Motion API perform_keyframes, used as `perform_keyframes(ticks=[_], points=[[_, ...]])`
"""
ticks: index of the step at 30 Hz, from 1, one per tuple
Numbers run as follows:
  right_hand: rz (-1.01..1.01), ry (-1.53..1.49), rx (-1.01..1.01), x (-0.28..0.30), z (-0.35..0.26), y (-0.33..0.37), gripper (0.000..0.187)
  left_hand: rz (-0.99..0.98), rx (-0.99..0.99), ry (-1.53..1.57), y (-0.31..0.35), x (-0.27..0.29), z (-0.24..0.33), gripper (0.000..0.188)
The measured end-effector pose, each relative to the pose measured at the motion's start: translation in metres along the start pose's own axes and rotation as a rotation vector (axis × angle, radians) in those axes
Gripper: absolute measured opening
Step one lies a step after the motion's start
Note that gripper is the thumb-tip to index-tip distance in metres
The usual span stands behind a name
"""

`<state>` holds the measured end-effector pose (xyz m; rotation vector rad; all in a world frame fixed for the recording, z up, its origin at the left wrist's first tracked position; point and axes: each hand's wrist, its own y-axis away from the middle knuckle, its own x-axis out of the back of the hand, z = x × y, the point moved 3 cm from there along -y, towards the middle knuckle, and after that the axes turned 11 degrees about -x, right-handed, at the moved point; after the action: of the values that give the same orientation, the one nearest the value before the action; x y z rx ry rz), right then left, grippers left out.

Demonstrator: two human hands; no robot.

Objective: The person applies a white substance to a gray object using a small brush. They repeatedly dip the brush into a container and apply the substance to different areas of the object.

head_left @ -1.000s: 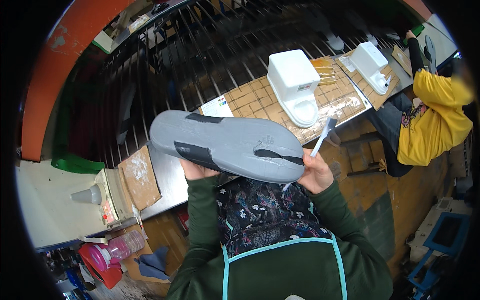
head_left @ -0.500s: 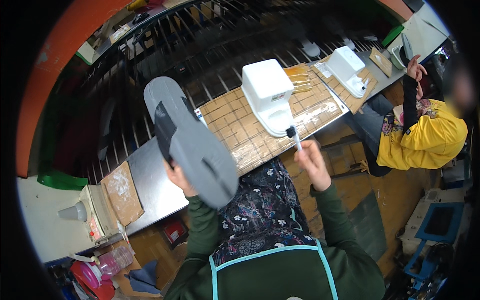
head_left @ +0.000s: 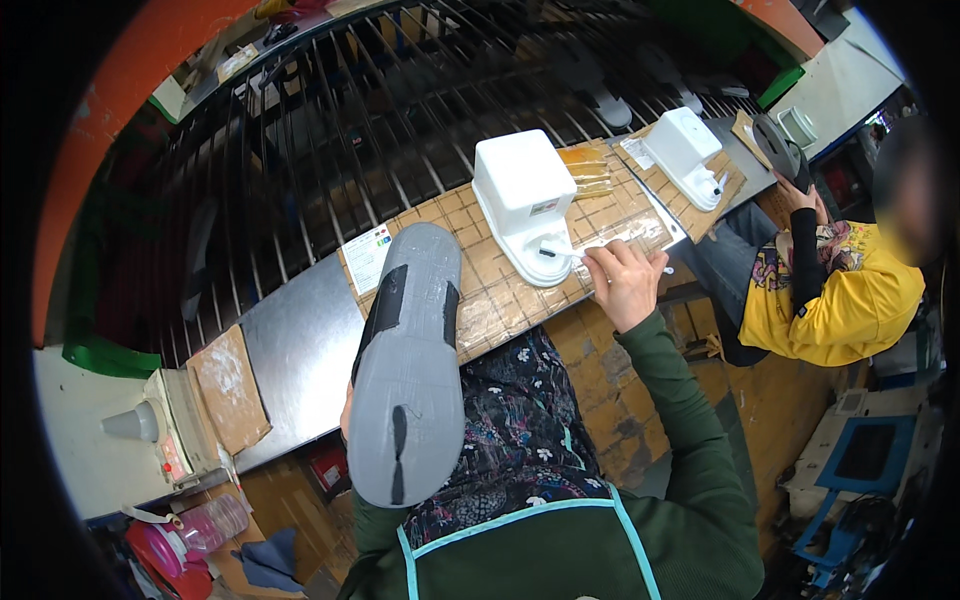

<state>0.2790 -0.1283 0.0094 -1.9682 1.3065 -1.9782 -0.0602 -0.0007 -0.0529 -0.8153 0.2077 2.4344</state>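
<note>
My left hand (head_left: 346, 413) holds a grey flip-flop sole (head_left: 415, 385) up in front of my lap. The sole has black patches along its sides and a dark slit near its lower end. Most of this hand is hidden behind it. My right hand (head_left: 628, 284) pinches the thin white handle of a small brush (head_left: 570, 253). Its dark bristles are at the shallow cup at the foot of a white glue dispenser (head_left: 525, 178), which stands on a taped cardboard mat (head_left: 490, 318) on the bench.
Beyond the bench runs a rack of metal bars (head_left: 330, 130). To the right, a person in a yellow top (head_left: 850, 290) holds a grey sole (head_left: 780, 150) near a second white dispenser (head_left: 683, 145). A stained board (head_left: 230, 385) lies left; a pink-lidded bottle (head_left: 210, 525) is below.
My right hand has brought the brush to the dispenser's cup. The sole has turned more upright, covering more of my left hand. The person at right has lowered their hands onto a sole.
</note>
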Motion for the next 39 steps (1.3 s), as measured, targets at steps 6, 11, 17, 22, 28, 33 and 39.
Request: perform_keyframes(ticks=[6,11,17,22,28,33,39], points=[[-0.069,0.072,0.090,-0.003,0.002,0.001,0.009,0.025,-0.040,-0.052,-0.022,-0.025,0.013,0.042],[-0.297,-0.328,-0.247,-0.014,0.025,0.003,0.016,0.016,-0.242,-0.070,-0.028,-0.046,0.024,0.046],[-1.044,-1.088,-0.999,-0.032,0.038,0.018,0.022,0.084,-0.322,-0.141,-0.030,-0.049,0.009,0.051],[-0.598,-1.169,-0.701,-0.012,-0.022,0.011,0.011,0.022,-0.283,-0.127,-0.037,-0.050,-0.010,0.048],[-0.327,-1.205,-0.444,0.031,-0.099,0.013,0.018,-0.020,-0.430,-0.153,-0.042,-0.054,-0.001,0.047],[-0.397,-1.283,-0.480,0.017,-0.124,0.023,0.018,0.018,-0.429,-0.141,-0.035,-0.056,0.003,0.040],[-0.388,-1.161,-0.437,0.007,-0.129,0.021,0.016,0.007,-0.401,-0.198,-0.027,-0.060,0.007,0.039]])
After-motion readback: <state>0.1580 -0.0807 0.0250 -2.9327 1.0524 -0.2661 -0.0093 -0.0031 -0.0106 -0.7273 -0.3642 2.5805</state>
